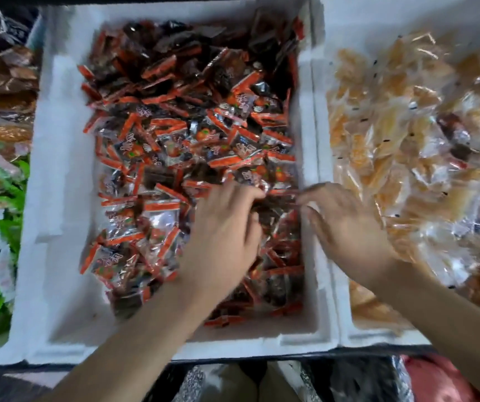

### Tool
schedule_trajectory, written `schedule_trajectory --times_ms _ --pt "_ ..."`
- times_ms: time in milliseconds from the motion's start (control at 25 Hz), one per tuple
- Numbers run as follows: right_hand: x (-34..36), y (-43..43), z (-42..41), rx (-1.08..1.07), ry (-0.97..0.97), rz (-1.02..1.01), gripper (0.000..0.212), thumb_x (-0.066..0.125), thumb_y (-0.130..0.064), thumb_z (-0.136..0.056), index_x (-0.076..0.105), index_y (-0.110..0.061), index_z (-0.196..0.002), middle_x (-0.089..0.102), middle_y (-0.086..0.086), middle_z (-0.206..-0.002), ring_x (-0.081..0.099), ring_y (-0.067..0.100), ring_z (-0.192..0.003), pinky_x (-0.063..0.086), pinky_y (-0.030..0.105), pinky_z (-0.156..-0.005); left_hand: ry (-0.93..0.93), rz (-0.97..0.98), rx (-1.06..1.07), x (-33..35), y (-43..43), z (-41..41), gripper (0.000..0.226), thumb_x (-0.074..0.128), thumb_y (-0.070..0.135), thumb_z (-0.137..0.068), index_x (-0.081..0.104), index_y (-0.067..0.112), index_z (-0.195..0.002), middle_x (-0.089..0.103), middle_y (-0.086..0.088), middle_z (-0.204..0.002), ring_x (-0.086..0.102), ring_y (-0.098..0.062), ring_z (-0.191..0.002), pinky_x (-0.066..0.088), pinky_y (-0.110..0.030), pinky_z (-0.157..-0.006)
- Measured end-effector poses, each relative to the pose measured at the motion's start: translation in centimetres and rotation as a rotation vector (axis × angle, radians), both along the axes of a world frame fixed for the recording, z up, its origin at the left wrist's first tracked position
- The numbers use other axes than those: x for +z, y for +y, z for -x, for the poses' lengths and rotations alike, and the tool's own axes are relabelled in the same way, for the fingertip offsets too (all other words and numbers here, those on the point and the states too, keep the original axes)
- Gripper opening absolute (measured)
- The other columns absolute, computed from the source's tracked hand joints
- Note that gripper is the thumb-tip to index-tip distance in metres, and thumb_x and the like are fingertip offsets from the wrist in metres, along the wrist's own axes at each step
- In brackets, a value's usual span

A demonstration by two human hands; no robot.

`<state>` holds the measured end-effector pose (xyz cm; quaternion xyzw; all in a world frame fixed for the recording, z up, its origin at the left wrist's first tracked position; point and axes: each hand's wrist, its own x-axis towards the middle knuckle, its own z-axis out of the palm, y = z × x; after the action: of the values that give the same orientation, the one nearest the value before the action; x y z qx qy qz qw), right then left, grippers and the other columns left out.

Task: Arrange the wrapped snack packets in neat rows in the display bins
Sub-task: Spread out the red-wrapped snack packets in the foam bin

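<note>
The left hand (224, 227) is curled down into the red packets (169, 134), with the right hand (346, 224) blurred just beside it. Whether either grips anything cannot be told. The packets are heaped unsorted in the middle foam bin (59, 169), and yellow packets (377, 126) are piled to its right.

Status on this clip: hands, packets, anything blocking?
Left hand and right hand reaching into middle bin, grips blurred. Red packets jumbled, no rows. Nothing blocking.
</note>
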<state>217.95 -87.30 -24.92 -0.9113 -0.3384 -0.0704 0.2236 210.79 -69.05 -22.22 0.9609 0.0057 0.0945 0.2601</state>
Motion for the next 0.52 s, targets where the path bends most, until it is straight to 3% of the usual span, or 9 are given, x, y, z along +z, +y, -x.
schedule_trajectory --times_ms 120,240,360,440,520 --pt "0.6 -8.8 1.0 -0.145 0.012 0.041 0.017 0.041 -0.019 -0.092 0.053 -0.010 -0.098 0.056 0.010 -0.095 0.048 0.024 -0.088 0.035 0.031 -0.076 0.022 -0.015 -0.278 -1.3 -6.1 -0.1 0.024 0.047 0.013 -0.085 0.062 0.012 -0.104 0.057 -0.003 -0.099 0.054 -0.022 -0.094 0.040 -0.035 -0.083" --pt "0.1 -17.7 2.1 -0.329 0.114 0.110 0.014 0.056 -0.012 -0.090 0.054 -0.011 -0.104 0.053 0.009 -0.100 0.051 0.030 -0.092 0.038 0.036 -0.079 0.123 0.001 -0.421 -2.3 -11.9 -0.8 0.031 0.039 0.021 -0.088 0.061 0.015 -0.110 0.058 0.000 -0.104 0.055 -0.019 -0.097 0.038 -0.030 -0.088" --pt "-1.5 -24.4 2.9 -0.410 0.295 0.188 0.039 0.067 -0.006 -0.081 0.052 -0.018 -0.114 0.053 0.006 -0.110 0.053 0.033 -0.101 0.038 0.036 -0.087 0.319 -0.018 -0.542 -3.0 -16.8 -1.8 0.035 0.045 0.025 -0.096 0.050 0.015 -0.129 0.049 -0.003 -0.127 0.047 -0.022 -0.117 0.034 -0.035 -0.101" --pt "-2.1 -26.6 3.1 -0.432 0.459 0.211 0.049 0.073 -0.008 -0.077 0.054 -0.017 -0.122 0.054 0.009 -0.120 0.051 0.034 -0.113 0.033 0.033 -0.096 0.492 -0.096 -0.549 -3.6 -19.0 -2.3 0.047 0.044 0.039 -0.098 0.037 0.017 -0.139 0.036 -0.003 -0.143 0.038 -0.023 -0.129 0.030 -0.035 -0.107" --pt "-2.3 -27.1 2.9 -0.439 0.549 0.202 0.057 0.075 -0.011 -0.076 0.053 -0.014 -0.128 0.052 0.008 -0.130 0.046 0.031 -0.122 0.027 0.026 -0.101 0.569 -0.152 -0.485 -4.1 -20.5 -2.7 0.050 0.041 0.046 -0.098 0.036 0.017 -0.139 0.032 -0.002 -0.145 0.043 -0.022 -0.124 0.040 -0.033 -0.097"
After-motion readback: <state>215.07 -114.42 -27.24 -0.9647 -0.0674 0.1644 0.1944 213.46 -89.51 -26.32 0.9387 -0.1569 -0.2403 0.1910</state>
